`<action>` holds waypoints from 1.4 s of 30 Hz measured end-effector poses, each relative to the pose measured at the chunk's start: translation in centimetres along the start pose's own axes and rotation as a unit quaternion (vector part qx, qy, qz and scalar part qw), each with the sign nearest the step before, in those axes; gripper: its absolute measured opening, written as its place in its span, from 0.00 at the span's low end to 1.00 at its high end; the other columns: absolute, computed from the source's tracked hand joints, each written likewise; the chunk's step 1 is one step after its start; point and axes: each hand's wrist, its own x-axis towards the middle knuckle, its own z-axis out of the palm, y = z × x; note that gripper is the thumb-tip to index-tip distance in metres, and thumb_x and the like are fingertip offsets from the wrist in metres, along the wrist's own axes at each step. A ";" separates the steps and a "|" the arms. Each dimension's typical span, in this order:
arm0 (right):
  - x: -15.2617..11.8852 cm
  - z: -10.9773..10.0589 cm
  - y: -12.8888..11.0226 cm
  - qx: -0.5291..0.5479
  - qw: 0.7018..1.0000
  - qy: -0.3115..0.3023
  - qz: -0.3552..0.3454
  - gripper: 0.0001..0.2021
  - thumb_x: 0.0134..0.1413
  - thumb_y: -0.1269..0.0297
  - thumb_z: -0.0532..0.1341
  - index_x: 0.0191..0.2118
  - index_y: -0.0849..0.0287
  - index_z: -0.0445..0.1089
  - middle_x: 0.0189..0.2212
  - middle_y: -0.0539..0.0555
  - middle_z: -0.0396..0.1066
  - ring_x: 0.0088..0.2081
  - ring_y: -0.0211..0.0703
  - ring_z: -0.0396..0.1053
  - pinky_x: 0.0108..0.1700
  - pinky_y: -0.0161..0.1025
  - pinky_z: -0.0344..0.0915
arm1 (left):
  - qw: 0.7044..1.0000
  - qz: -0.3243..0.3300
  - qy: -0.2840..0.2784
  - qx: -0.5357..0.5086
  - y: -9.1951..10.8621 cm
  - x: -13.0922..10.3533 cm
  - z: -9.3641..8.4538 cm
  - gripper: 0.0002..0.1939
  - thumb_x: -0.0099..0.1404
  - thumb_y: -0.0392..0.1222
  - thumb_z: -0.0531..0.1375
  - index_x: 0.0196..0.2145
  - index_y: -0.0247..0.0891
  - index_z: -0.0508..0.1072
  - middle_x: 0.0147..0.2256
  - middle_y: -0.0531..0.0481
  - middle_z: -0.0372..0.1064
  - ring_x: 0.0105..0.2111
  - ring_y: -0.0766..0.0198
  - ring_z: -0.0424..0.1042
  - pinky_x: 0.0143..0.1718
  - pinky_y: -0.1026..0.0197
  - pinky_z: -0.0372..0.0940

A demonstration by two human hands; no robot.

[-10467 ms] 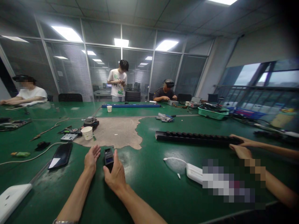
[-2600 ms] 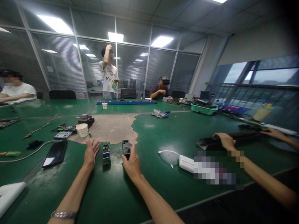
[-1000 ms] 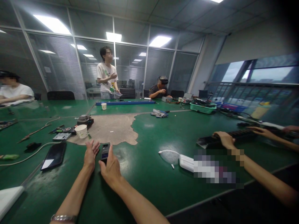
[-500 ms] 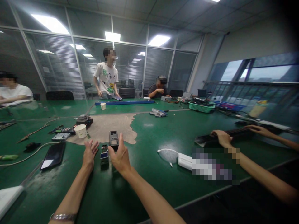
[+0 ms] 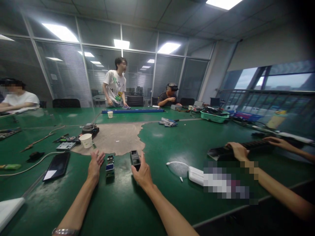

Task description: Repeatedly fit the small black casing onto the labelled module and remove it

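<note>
Both forearms reach forward from the near edge of the view over the green table [image 5: 118, 209]. The left hand [image 5: 95, 167] is low at the table, its palm turned toward the right hand and its fingers pointing away from the wearer; a metal bracelet [image 5: 66, 232] sits at that wrist. The right hand [image 5: 143, 172] is farther right, its wrist angled inward and its thumb nearest the wearer.

Half a second ago the grey case [image 5: 135, 158] was right beside the small circuit board [image 5: 110, 167], with the right hand close to it. Now hand and case have moved to the right, leaving a clear strip of table between case and board. The board stands in about the same place, and the left hand has hardly shifted.

The left fingers are open and loosely spread, near the board's left side but apart from it. The right fingers grip the grey case, thumb on its near side and the others along its right side; whether its underside touches the table cannot be told. The board stands on the table between the two hands, nearer the left. Beyond the left hand are a paper cup [image 5: 86, 141] and a dark phone [image 5: 57, 166].
</note>
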 end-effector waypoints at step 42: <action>0.6 0.6 -4.4 0.097 0.995 -0.008 -0.038 0.37 0.52 0.64 0.60 0.64 0.66 0.43 0.52 0.62 0.65 0.53 0.49 0.64 0.53 0.43 0.61 | 0.992 -0.061 0.038 -0.105 0.7 0.6 -1.5 0.22 0.65 0.44 0.48 0.54 0.35 0.63 0.49 0.37 0.67 0.48 0.61 0.69 0.51 0.54 0.59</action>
